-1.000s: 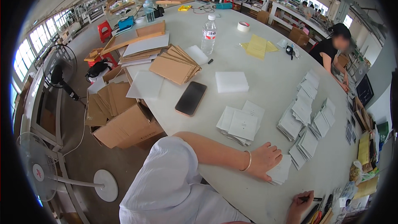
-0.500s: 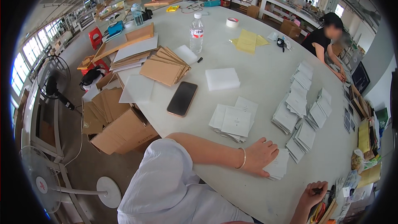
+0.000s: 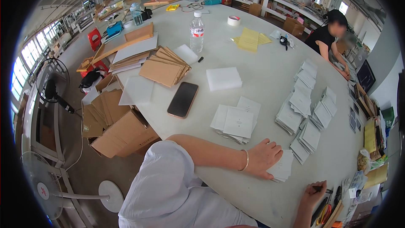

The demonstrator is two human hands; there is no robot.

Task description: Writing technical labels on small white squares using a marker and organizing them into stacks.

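My left hand (image 3: 265, 159) lies palm down with its fingers spread, pressing on a small stack of white square cards (image 3: 282, 166). A thin bracelet (image 3: 246, 160) circles that wrist. At the right edge of the table my right hand (image 3: 313, 195) is closed around a slim black pen-like tool (image 3: 324, 190); its tip is too small to make out. Beyond my left hand sits another pile of white cards (image 3: 237, 122). More fanned card stacks (image 3: 287, 116) run in uneven rows to the right, some (image 3: 306, 142) just past my fingers.
A phone (image 3: 183, 100), white foam block (image 3: 224, 79), cardboard sheets (image 3: 164, 67) and water bottle (image 3: 196, 33) stand left of centre. Tape (image 3: 233, 20) and yellow paper (image 3: 249, 40) lie farther back. Hand tools (image 3: 327, 213) crowd the right edge. A co-worker (image 3: 329, 38) leans in at right.
My right hand has shifted slightly left and up, carrying the black tool away from the other tools. My left hand stays on the cards. The whole view has tilted a little.
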